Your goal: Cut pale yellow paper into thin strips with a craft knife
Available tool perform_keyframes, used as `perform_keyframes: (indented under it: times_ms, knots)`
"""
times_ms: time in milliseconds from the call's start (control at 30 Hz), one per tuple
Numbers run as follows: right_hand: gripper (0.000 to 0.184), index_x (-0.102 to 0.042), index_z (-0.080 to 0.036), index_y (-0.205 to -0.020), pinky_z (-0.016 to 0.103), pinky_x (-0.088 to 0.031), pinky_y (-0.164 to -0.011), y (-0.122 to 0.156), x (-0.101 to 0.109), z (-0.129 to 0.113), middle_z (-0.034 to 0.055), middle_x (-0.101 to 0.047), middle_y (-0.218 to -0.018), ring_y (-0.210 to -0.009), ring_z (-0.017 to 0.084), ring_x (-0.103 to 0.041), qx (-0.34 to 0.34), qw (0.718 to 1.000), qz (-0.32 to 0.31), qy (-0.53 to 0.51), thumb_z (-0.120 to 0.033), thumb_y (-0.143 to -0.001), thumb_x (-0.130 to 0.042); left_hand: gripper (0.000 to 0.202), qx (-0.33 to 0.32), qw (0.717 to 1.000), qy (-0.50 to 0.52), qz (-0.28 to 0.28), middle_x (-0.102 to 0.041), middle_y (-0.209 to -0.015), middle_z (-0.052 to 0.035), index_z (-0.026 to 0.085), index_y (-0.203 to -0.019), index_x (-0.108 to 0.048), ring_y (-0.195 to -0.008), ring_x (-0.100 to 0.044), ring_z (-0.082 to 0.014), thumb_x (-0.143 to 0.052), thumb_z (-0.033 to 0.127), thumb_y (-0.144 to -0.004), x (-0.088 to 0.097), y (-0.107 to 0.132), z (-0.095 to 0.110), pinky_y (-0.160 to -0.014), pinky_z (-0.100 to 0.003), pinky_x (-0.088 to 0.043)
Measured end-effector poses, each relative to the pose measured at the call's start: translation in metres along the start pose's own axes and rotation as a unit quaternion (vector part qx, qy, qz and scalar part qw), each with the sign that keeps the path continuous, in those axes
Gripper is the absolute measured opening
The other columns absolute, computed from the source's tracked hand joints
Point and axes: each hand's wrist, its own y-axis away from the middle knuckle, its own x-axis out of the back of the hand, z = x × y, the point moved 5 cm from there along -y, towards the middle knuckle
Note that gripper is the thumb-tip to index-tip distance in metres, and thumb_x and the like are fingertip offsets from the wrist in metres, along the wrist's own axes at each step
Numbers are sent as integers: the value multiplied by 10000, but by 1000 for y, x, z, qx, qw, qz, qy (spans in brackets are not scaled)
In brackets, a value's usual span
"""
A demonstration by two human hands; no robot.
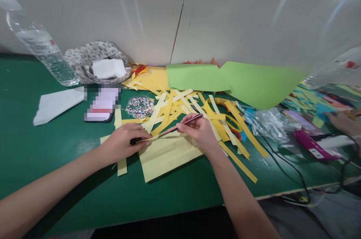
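My left hand (pixel 125 141) is closed, pinching the dark near end of a thin pink stick (pixel 180 125) against a pale yellow paper sheet (pixel 166 156). My right hand (pixel 199 130) is closed round the middle of the same stick, whose far end points up and right. The sheet's top edge seems to curl round the stick. A pile of yellow paper strips (pixel 197 111) lies just behind both hands.
A water bottle (pixel 42 49), a patterned cloth (pixel 96 60), a white tissue (pixel 56 105) and a phone (pixel 103 105) sit at left. Googly eyes (pixel 139 106) lie by the strips. Green paper (pixel 239 81), plastic wrap (pixel 267 122), cables and another person's hand (pixel 342 122) are at right.
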Motion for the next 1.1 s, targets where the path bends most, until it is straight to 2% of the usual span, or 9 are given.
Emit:
perform_keyframes:
  times_ms: [400, 567, 767, 1000, 1100]
  knots:
    - [207, -566, -190, -635, 311, -482, -598, -2, 19, -1, -13, -599, -572, -590, 162, -602, 29, 995, 90, 30, -255, -600, -759, 227, 6, 1000, 2, -7, -681, -856, -58, 209, -968, -706, -796, -598, -181, -530, 337, -903, -1, 0, -1, -693, -302, -469]
    - [149, -589, -193, -634, 317, -494, -626, -2, 17, -1, -9, -620, -599, -611, 160, -614, 56, 996, 69, 0, -220, -621, -735, 237, 8, 1000, 4, -8, -681, -861, -64, 196, -967, -704, -794, -597, -185, -529, 342, -902, -1, 0, -1, -693, -313, -472]
    - [254, -594, -185, -634, 327, -534, -624, -2, 8, 1, 3, -645, -597, -600, 169, -644, 39, 997, 52, -49, -285, -574, -819, 220, 4, 1000, -4, -4, -683, -859, -59, 198, -958, -699, -796, -599, -183, -540, 338, -900, -1, 0, -1, -689, -307, -465]
    - [281, -618, -172, -676, 321, -544, -638, 2, -11, 0, 10, -660, -627, -634, 179, -671, 20, 999, -31, -22, -359, -611, -818, 214, 4, 1000, 4, -1, -678, -851, -57, 188, -961, -703, -796, -591, -179, -551, 324, -895, -2, 0, -1, -686, -302, -448]
    - [277, -620, -170, -687, 320, -541, -643, 2, -14, 3, 16, -667, -638, -648, 185, -674, 18, 999, -41, -12, -362, -627, -811, 211, 1, 1000, 13, -1, -674, -851, -59, 178, -962, -706, -801, -591, -181, -559, 313, -894, -2, 0, -2, -686, -303, -446]
